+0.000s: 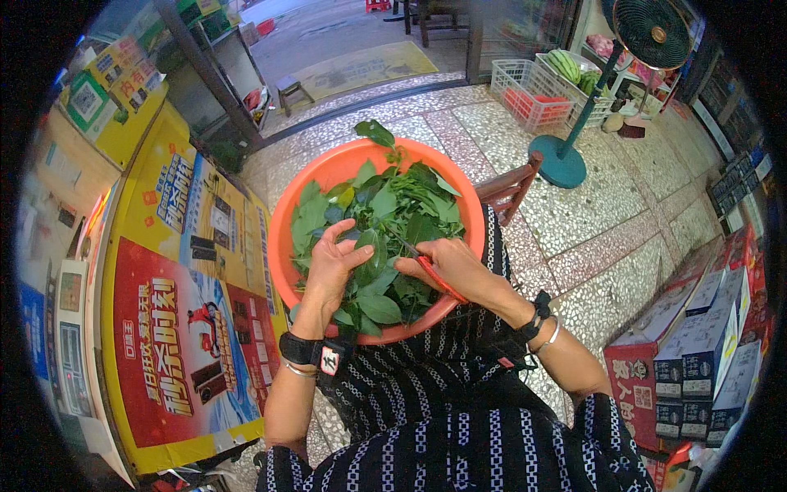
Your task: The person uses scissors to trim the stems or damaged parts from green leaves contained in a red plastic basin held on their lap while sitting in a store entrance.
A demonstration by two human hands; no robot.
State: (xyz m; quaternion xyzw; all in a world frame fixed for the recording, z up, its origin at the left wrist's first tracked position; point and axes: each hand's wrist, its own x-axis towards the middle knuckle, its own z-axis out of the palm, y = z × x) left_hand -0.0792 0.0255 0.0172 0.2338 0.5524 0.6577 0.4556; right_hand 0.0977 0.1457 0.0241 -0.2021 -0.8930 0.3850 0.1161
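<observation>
An orange plastic basin full of green leaves and stems rests at my lap. Over the leaves, my left hand has its thumb against a broad green leaf, which it appears to hold by the edge; the fingertips behind it are partly hidden. In my right hand is a pair of scissors with red handles. Their dark blades point left into the leaves, close to the leaf at my left hand. Whether the blades are apart cannot be made out.
A counter with a printed poster front stands close on the left. To the right are stacked cartons. Past the basin are a wooden chair, a standing fan, plastic crates with watermelons, and an open doorway with a small stool.
</observation>
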